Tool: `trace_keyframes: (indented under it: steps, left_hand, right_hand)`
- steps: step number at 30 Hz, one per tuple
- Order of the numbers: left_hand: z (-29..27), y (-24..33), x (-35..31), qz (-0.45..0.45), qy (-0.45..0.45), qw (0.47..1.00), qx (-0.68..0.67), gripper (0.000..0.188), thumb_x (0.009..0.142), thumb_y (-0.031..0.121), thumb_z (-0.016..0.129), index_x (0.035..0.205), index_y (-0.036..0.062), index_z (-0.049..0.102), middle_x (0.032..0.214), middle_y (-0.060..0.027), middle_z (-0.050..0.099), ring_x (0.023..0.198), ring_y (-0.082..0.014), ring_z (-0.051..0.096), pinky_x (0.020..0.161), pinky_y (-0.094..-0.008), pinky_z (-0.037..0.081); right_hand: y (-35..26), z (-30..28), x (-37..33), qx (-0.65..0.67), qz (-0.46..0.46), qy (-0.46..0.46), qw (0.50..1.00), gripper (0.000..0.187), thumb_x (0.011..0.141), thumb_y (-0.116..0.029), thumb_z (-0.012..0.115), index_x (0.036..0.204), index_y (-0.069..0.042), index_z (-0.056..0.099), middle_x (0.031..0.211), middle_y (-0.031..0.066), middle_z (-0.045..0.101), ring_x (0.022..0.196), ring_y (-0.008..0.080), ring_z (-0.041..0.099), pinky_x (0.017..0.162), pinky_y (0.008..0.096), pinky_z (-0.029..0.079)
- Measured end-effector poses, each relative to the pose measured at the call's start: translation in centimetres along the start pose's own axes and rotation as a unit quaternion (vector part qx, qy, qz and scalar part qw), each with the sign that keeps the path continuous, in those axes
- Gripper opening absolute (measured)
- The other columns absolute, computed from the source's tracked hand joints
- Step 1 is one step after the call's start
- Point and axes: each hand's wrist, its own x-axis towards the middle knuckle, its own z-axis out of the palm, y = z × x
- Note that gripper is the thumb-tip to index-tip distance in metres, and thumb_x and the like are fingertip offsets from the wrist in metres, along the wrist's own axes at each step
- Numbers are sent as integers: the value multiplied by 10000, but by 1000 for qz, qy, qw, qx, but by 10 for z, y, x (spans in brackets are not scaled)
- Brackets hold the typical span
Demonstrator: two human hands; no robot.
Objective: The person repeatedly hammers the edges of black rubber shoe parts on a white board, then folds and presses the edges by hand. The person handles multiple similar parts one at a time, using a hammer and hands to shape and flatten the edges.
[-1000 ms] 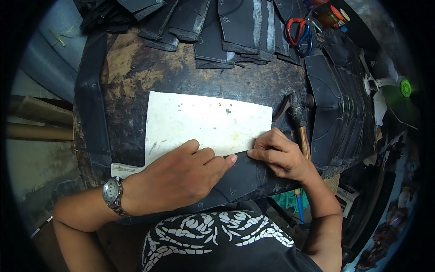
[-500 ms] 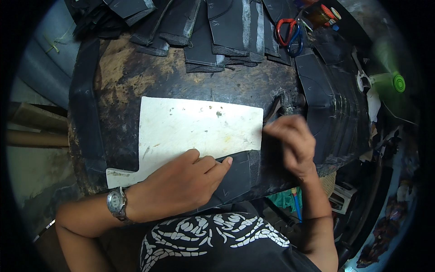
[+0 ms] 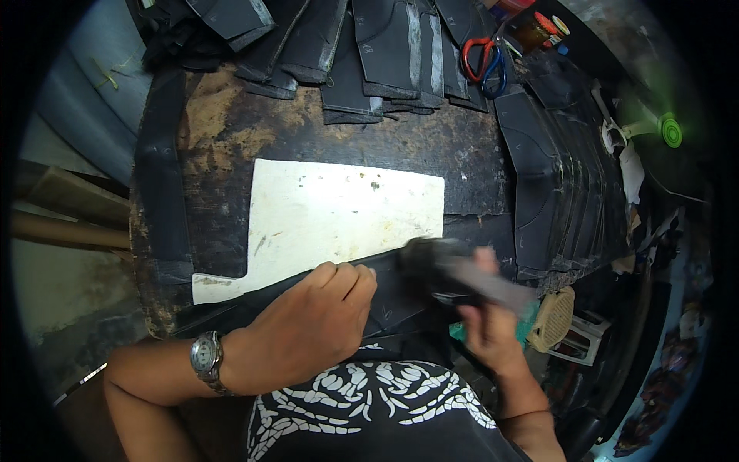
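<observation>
My left hand [image 3: 308, 323], a watch [image 3: 204, 358] on its wrist, presses flat on a black cut piece [image 3: 389, 296]. That piece lies along the near edge of a white cutting board [image 3: 339, 212]. My right hand [image 3: 489, 327] grips the handle of a hammer [image 3: 439, 262]. The hammer is blurred by motion, and its dark head sits over the black piece just right of my left fingertips, at the board's near right corner.
The board rests on a worn dark workbench [image 3: 231, 131]. Several black cut pieces [image 3: 369, 54] overlap along the far edge, and another stack [image 3: 554, 185] fills the right side. Red-and-blue scissors [image 3: 481, 61] lie at the back right. A green round object [image 3: 671, 131] sits far right.
My right hand left the black piece, reached for the hammer lying right of the board, took hold of it and brought it down to the piece. My left hand stayed pressing.
</observation>
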Motion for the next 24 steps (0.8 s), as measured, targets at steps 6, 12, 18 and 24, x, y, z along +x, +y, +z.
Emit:
trace_keyframes:
  steps: [6,12,18,24]
  left_hand:
    - [1,12,-28,-18,41,999,-10,413,847,122,648,1109,-198,654,1230,-293,631,1175,-365,606,1012,-405,508]
    - [25,19,-46,-4,107,994,-29,348,884,97,633,1081,-188,671,1175,-276,678,1153,-362,650,1017,-429,538]
    - [35,17,-50,12,152,988,-31,354,901,119,650,1050,-202,674,1105,-274,703,1103,-365,681,994,-436,563]
    - [40,19,-51,24,170,985,-10,351,899,121,650,1009,-211,681,1060,-295,709,1042,-376,710,983,-452,577]
  right_hand:
    - [4,-1,3,-7,81,104,991,452,932,5,656,1367,48,542,1496,308,482,1208,449,635,941,413,570]
    - [-6,4,13,-58,97,-76,991,624,833,39,702,1423,43,501,1393,268,598,1042,395,719,814,371,611]
    - [-18,12,25,57,88,-196,975,461,952,-49,636,1389,60,536,1403,306,579,1134,460,682,986,417,549]
    - [-32,22,41,38,-34,-34,998,694,865,-35,721,1512,-31,470,915,128,612,712,301,658,615,397,536]
